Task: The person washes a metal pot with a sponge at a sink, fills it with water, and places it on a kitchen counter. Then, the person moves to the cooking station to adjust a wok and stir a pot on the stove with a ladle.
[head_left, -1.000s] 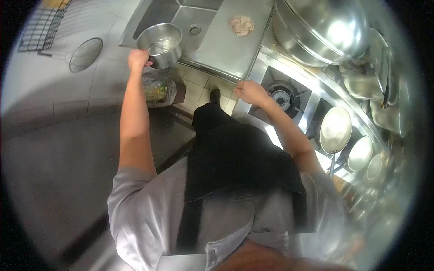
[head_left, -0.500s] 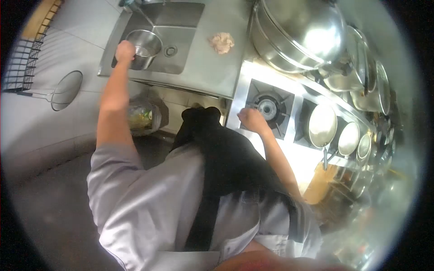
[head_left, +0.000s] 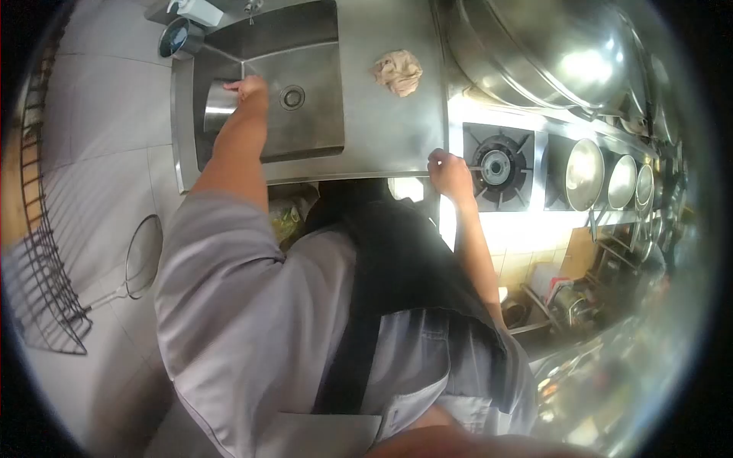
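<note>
My left hand [head_left: 250,90] is closed on a stainless steel pot [head_left: 220,108] inside the metal sink [head_left: 317,126]. The pot lies tipped, its mouth turned away from my view. Below the faucet [head_left: 253,8], the drain [head_left: 292,98] shows just right of that hand. My right hand [head_left: 450,174] is at the seam between counter and stove, left of the gas burner [head_left: 496,166]. Its fingers are curled, and what they hold, if anything, is hidden. A crumpled beige cloth [head_left: 398,73] lies on the counter between my hands.
A small metal pot [head_left: 180,38] sits by the sink's far left corner, near a white dispenser [head_left: 200,11]. A wire rack [head_left: 46,282] and a strainer [head_left: 143,256] are at the left. Pans [head_left: 584,174] and a large steel vessel [head_left: 534,53] occupy the stove side.
The pot in my left hand has gone from upright to tipped over in the sink. My right hand has shifted from the burner's edge toward the counter seam. The view has moved.
</note>
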The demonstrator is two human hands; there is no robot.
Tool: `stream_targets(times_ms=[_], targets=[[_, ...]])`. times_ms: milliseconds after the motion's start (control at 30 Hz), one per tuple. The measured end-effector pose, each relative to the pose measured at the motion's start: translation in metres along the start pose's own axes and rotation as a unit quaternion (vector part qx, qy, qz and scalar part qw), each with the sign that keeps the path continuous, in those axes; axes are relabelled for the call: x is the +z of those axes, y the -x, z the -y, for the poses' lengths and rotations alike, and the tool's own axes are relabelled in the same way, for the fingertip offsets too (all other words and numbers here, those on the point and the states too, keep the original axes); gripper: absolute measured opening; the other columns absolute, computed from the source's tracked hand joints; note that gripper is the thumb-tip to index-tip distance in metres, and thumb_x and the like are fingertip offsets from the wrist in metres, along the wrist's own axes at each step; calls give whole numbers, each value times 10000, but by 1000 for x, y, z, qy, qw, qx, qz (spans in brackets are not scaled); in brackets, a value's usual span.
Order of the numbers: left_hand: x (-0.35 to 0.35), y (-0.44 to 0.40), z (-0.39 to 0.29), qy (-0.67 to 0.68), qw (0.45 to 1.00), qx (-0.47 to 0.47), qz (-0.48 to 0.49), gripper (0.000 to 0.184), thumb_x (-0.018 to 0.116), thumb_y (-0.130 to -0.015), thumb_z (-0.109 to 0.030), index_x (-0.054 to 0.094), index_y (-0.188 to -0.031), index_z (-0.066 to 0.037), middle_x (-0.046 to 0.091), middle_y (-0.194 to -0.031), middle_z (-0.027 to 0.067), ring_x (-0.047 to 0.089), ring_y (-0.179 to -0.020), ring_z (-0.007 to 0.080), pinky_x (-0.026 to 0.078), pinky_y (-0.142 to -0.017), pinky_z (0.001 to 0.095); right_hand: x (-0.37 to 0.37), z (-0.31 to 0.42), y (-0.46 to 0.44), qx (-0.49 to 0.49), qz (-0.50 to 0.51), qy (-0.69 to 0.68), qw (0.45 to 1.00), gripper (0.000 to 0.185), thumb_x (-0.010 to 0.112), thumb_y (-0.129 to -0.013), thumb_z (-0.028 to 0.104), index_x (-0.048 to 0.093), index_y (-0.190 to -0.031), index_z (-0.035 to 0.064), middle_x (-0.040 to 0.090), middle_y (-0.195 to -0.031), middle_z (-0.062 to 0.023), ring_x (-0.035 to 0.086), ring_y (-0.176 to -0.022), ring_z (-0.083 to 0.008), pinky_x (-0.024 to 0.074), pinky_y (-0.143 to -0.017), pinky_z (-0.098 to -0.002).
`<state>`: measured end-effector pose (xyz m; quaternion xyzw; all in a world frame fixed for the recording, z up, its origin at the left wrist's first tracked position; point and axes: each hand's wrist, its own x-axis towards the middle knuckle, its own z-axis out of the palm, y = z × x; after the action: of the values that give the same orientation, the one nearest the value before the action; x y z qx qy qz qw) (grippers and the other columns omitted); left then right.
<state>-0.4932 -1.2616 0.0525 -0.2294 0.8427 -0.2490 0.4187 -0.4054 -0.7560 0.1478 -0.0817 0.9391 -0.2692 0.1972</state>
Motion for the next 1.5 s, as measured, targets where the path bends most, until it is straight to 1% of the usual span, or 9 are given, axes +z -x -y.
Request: stream_targets(times_ms=[400,867,933,1033,1200,1267,1367,1467,1500], targets=[[56,-51,31,315,948,21,-38,261,605,-866,-50,704,-1102,1,701,-1161,161,709,-1023,272,611,-678,368,56,22,-19,48,36,-61,996,218,563,-878,237,730,-958,122,701,-846,-221,684,-849,-415,541,-790,-492],[219,-122,-193,800,542,-143,214,262,625,-905,-148,707,-1018,74,703,-1039,241,692,-984,339,543,-783,434,35,34,-35,-53,148,-127,979,190,579,-888,119,695,-1004,24,701,-806,-181,712,-772,-295,542,-730,-367],[231,-133,-193,667,743,-32,45,316,587,-936,-200,691,-1071,65,677,-1113,263,666,-1030,356,521,-859,463,30,49,-28,-26,162,-155,974,176,563,-907,77,693,-1007,13,715,-829,-162,721,-799,-261,547,-754,-354],[91,-103,-110,680,715,-53,-152,417,509,-970,-300,642,-1181,34,622,-1229,273,624,-1079,393,484,-934,485,43,50,-21,-15,159,-199,967,166,575,-907,83,692,-992,4,717,-822,-150,721,-797,-246,550,-751,-355],[-112,-68,30,914,161,256,-272,224,496,-970,-138,687,-1060,-64,678,-1001,84,625,-996,201,469,-931,371,86,82,-36,-32,219,-155,963,229,606,-892,188,679,-970,-15,676,-807,-191,663,-737,-287,520,-697,-396],[-184,-8,83,459,736,122,-483,227,614,-868,-102,724,-1064,-72,728,-1013,123,683,-918,263,521,-850,395,128,93,-52,-130,204,-80,967,276,623,-866,245,684,-1006,14,687,-904,-191,656,-851,-353,508,-766,-462],[-191,-8,101,540,584,300,-527,302,541,-944,-167,665,-1185,-34,669,-1221,150,623,-1111,271,458,-965,394,152,152,-72,-232,146,-42,961,229,624,-810,233,686,-891,28,681,-841,-203,653,-807,-394,516,-719,-491],[-146,-220,76,870,125,458,-132,390,452,-1017,-297,548,-1256,-3,579,-1360,163,500,-1299,327,264,-1156,427,143,196,-68,-226,109,9,968,216,610,-812,233,712,-853,47,707,-881,-189,680,-862,-388,543,-776,-492],[-149,-155,83,898,206,350,-168,385,460,-1018,-312,572,-1220,-4,571,-1356,168,504,-1295,313,294,-1141,431,141,207,-71,-234,108,17,966,223,606,-820,239,722,-857,53,713,-892,-185,683,-876,-386,548,-793,-489]])
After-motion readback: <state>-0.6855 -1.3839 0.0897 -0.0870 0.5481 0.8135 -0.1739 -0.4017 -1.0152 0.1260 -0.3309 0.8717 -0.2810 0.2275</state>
